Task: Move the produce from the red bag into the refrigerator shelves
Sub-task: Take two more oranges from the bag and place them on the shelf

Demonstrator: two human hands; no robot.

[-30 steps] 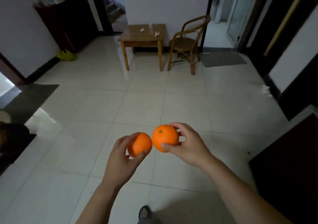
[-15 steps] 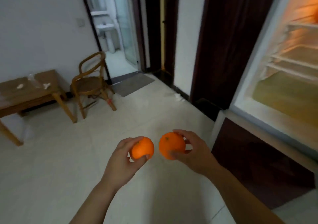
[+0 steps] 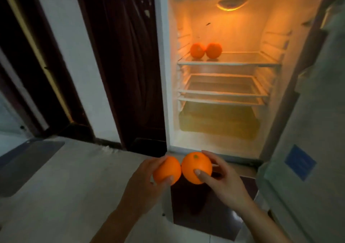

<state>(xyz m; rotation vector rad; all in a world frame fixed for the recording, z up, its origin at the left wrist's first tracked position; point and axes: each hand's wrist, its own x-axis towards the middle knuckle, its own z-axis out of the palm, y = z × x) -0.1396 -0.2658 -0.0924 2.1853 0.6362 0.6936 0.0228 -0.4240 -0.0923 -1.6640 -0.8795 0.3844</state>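
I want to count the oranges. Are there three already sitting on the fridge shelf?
No, only two oranges sit side by side on the top shelf; the lower shelves look bare.

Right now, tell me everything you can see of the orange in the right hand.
The orange in the right hand is round, bright orange, smooth and matte, with a small green stem spot facing up. The right hand has it in a fingertip grip, thumb in front, fingers behind. Its left side touches the orange in the left hand. It is held low before the open refrigerator.

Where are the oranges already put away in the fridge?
Two oranges sit side by side on the top shelf, toward its left, under the interior lamp.
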